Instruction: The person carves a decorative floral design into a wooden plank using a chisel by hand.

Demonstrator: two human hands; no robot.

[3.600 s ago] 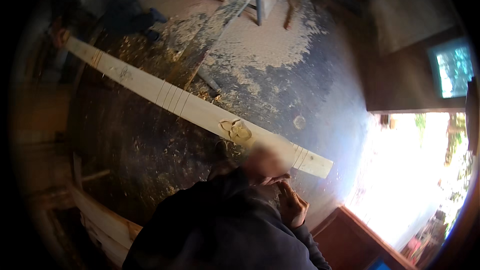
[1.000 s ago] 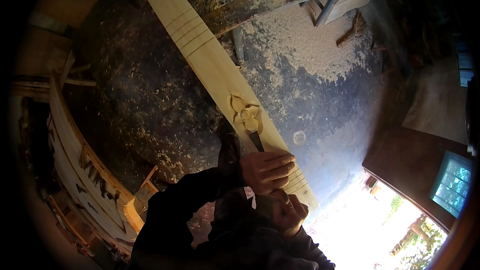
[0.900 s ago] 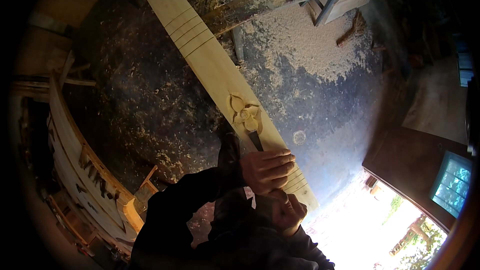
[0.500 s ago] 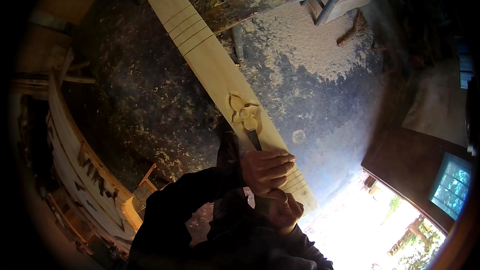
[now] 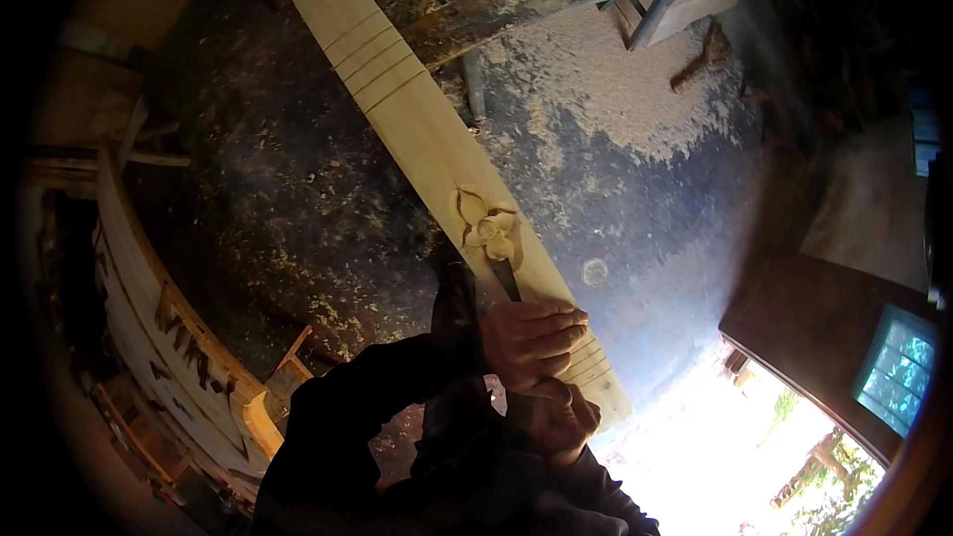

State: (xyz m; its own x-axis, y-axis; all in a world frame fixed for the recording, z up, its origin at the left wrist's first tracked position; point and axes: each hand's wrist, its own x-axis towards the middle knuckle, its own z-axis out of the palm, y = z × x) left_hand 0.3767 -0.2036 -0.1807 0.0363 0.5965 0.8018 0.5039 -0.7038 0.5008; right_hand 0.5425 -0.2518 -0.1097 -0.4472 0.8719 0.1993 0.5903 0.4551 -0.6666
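A long pale wooden board [image 5: 427,139] runs diagonally from the top left to the lower right. It bears a carved flower [image 5: 486,228] with raised petals and a round centre. The dark flat blade of a chisel [image 5: 505,280] meets the flower's lower petal. My left hand [image 5: 534,342] is closed around the chisel just behind the blade, low over the board. Directly behind and below it, my right hand [image 5: 561,422] is closed at the handle end, with the handle itself hidden by the fingers. Both hands touch each other.
Cut lines cross the board above the flower and beside my hands. A timber beam [image 5: 536,5] supports the board near its far part. Wood shavings [image 5: 635,89] cover the floor. On the left stands a bench [image 5: 189,377] with a row of tools. A bright doorway [image 5: 715,437] lies lower right.
Almost nothing differs. Both hands and the chisel have shifted very slightly, with the blade still against the lower petal.
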